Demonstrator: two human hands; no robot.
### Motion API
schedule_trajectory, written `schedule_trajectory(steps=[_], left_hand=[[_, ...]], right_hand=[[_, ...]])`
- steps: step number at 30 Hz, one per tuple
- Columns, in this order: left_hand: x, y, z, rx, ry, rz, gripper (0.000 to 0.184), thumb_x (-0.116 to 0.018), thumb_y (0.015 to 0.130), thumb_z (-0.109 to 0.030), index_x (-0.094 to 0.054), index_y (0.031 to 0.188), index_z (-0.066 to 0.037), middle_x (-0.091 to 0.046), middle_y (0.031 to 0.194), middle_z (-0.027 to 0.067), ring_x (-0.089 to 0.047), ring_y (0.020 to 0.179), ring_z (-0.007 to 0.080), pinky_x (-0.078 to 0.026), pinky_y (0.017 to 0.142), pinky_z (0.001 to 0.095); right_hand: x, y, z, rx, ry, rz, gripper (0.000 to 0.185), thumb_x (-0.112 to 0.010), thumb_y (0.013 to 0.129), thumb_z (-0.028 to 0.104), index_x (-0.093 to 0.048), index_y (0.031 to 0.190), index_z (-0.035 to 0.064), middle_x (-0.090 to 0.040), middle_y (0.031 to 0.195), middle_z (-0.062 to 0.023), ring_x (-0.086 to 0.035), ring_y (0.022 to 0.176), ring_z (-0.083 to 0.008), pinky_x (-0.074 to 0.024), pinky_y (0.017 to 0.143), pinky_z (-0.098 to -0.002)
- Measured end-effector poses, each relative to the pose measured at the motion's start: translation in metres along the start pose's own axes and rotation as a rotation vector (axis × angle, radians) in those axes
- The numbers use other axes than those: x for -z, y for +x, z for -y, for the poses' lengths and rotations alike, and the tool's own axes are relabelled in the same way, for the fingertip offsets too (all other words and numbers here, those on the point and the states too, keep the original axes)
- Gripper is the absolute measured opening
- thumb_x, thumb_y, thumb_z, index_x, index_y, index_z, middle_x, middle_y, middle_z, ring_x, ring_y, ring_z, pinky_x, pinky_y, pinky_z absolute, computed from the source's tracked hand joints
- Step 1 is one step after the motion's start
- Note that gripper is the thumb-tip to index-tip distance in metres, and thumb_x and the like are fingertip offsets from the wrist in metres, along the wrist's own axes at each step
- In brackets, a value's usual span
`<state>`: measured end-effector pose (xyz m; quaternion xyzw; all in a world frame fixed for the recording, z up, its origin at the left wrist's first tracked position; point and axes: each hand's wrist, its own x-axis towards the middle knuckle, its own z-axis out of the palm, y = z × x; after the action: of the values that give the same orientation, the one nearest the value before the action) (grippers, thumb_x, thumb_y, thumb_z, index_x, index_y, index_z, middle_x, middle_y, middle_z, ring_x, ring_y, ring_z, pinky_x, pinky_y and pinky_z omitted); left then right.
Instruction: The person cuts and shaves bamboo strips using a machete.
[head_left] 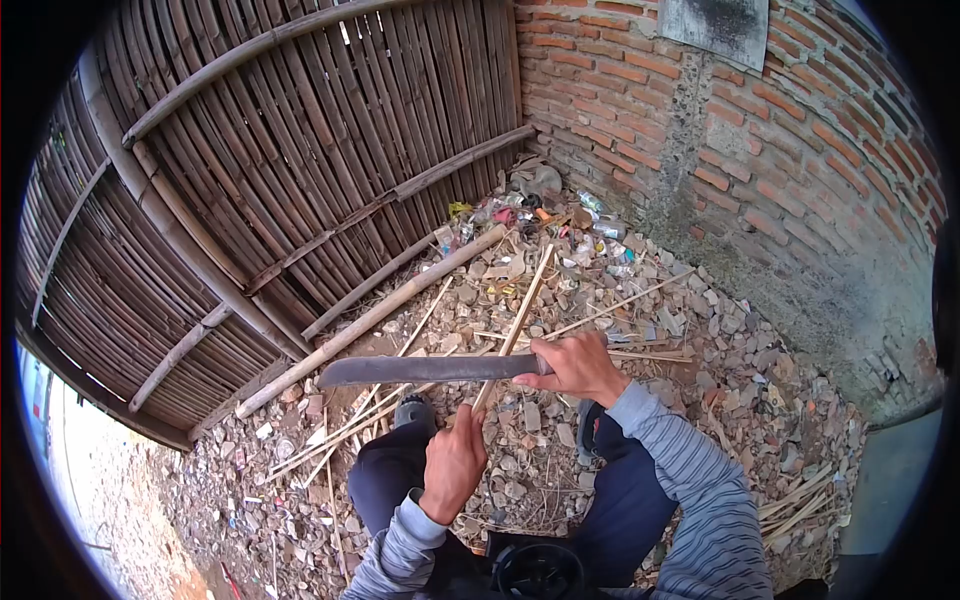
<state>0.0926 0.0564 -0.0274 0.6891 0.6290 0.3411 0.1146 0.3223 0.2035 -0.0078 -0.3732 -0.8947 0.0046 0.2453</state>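
My right hand (pixel 575 368) is closed around the handle of a machete (pixel 430 370), whose long dark blade points left. The blade lies across a pale bamboo strip (pixel 526 305), which slants up and away from me. Below the blade, my left hand (pixel 455 462) is wrapped round the near end of that strip. Whether the edge has cut into the strip cannot be made out. More thin bamboo strips (pixel 330 446) lie on the rubble around my feet, left of the strip and behind it.
A thick bamboo pole (pixel 370 322) lies along the bamboo slat wall (pixel 330 130) on the left. The brick wall (pixel 800 160) stands at the right. Litter (pixel 560 215) is heaped in the corner. More strips (pixel 800 505) rest on the rubble at the right.
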Motion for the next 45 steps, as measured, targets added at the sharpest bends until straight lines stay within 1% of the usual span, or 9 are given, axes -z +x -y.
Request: schedule_trajectory(steps=[3, 9, 15, 20, 22, 29, 34, 37, 45], left_hand=[[0.011, -0.012, -0.001, 0.019, -0.004, 0.002, 0.021, -0.056, 0.106, -0.012, -0.048, 0.091, -0.001, -0.054, 0.058, 0.0243, -0.058, 0.054, 0.0474, -0.040, 0.047, 0.0553], [0.024, -0.029, 0.010, 0.068, 0.024, 0.038, 0.020, -0.056, 0.107, -0.013, -0.048, 0.092, -0.002, -0.054, 0.058, 0.0239, -0.058, 0.056, 0.0470, -0.040, 0.049, 0.0553], [0.034, -0.010, 0.015, 0.100, -0.048, 0.133, 0.023, -0.049, 0.110, -0.019, -0.052, 0.096, -0.002, -0.060, 0.071, 0.0237, -0.063, 0.073, 0.0456, -0.045, 0.062, 0.0539], [0.021, 0.022, 0.012, 0.011, -0.027, -0.003, 0.018, -0.052, 0.109, -0.021, -0.058, 0.106, -0.004, -0.067, 0.076, 0.0230, -0.066, 0.075, 0.0478, -0.049, 0.060, 0.0569], [0.010, 0.037, 0.004, -0.012, 0.064, -0.130, 0.020, -0.055, 0.108, -0.022, -0.053, 0.106, -0.002, -0.067, 0.075, 0.0247, -0.066, 0.070, 0.0485, -0.050, 0.057, 0.0573], [-0.027, 0.052, 0.017, -0.030, -0.048, -0.002, 0.034, -0.064, 0.103, -0.024, -0.041, 0.107, 0.000, -0.063, 0.064, 0.0263, -0.064, 0.063, 0.0504, -0.050, 0.054, 0.0591], [-0.028, 0.055, 0.027, 0.051, -0.132, 0.062, 0.038, -0.074, 0.094, -0.018, -0.052, 0.114, 0.006, -0.065, 0.071, 0.0230, -0.067, 0.065, 0.0434, -0.051, 0.059, 0.0523], [-0.028, 0.057, 0.030, 0.036, -0.177, 0.112, 0.031, -0.079, 0.089, -0.017, -0.061, 0.103, 0.003, -0.061, 0.071, 0.0182, -0.065, 0.064, 0.0371, -0.051, 0.061, 0.0471], [-0.017, 0.056, 0.030, 0.081, -0.217, 0.106, 0.026, -0.076, 0.090, -0.010, -0.055, 0.093, 0.005, -0.062, 0.067, 0.0224, -0.066, 0.063, 0.0432, -0.051, 0.059, 0.0498]], right_hand=[[-0.015, 0.003, -0.024, 0.052, 0.024, -0.091, 0.073, -0.052, 0.095, 0.079, -0.068, 0.085, 0.0080, -0.052, 0.044, -0.0073, -0.057, 0.038, -0.0271, -0.0436, 0.041, -0.0410], [-0.003, 0.007, -0.089, -0.512, 0.137, -0.197, 0.076, -0.049, 0.099, 0.074, -0.070, 0.082, 0.0027, -0.056, 0.051, -0.0096, -0.060, 0.050, -0.0299, -0.0474, 0.054, -0.0450], [-0.010, -0.004, -0.099, -1.024, 0.863, -0.209, 0.065, -0.057, 0.104, 0.059, -0.066, 0.077, 0.0001, -0.050, 0.055, -0.0019, -0.054, 0.051, -0.0171, -0.0427, 0.054, -0.0398], [-0.020, -0.005, -0.091, -0.767, 0.630, -0.293, 0.056, -0.068, 0.098, 0.052, -0.067, 0.081, -0.0007, -0.054, 0.056, -0.0022, -0.057, 0.053, -0.0167, -0.0478, 0.054, -0.0397], [-0.014, -0.004, -0.071, -0.476, 0.355, -0.291, 0.044, -0.076, 0.091, 0.043, -0.070, 0.085, -0.0007, -0.062, 0.060, -0.0090, -0.063, 0.055, -0.0229, -0.0515, 0.057, -0.0401], [-0.023, 0.001, -0.005, -0.209, 0.188, -0.047, 0.033, -0.082, 0.077, 0.027, -0.078, 0.103, 0.0079, -0.070, 0.068, -0.0135, -0.071, 0.062, -0.0326, -0.0551, 0.060, -0.0436], [-0.037, 0.008, 0.017, -0.096, 0.210, 0.077, 0.028, -0.078, 0.075, 0.026, -0.073, 0.098, 0.0099, -0.070, 0.068, -0.0154, -0.072, 0.064, -0.0360, -0.0559, 0.060, -0.0490], [-0.045, 0.011, 0.024, -0.089, 0.225, 0.106, 0.018, -0.074, 0.076, 0.023, -0.070, 0.087, 0.0090, -0.068, 0.064, -0.0163, -0.070, 0.061, -0.0374, -0.0545, 0.059, -0.0491], [-0.054, 0.022, 0.019, -0.204, 0.277, 0.076, 0.016, -0.073, 0.076, 0.023, -0.070, 0.077, 0.0075, -0.066, 0.061, -0.0166, -0.069, 0.058, -0.0385, -0.0535, 0.058, -0.0494]])
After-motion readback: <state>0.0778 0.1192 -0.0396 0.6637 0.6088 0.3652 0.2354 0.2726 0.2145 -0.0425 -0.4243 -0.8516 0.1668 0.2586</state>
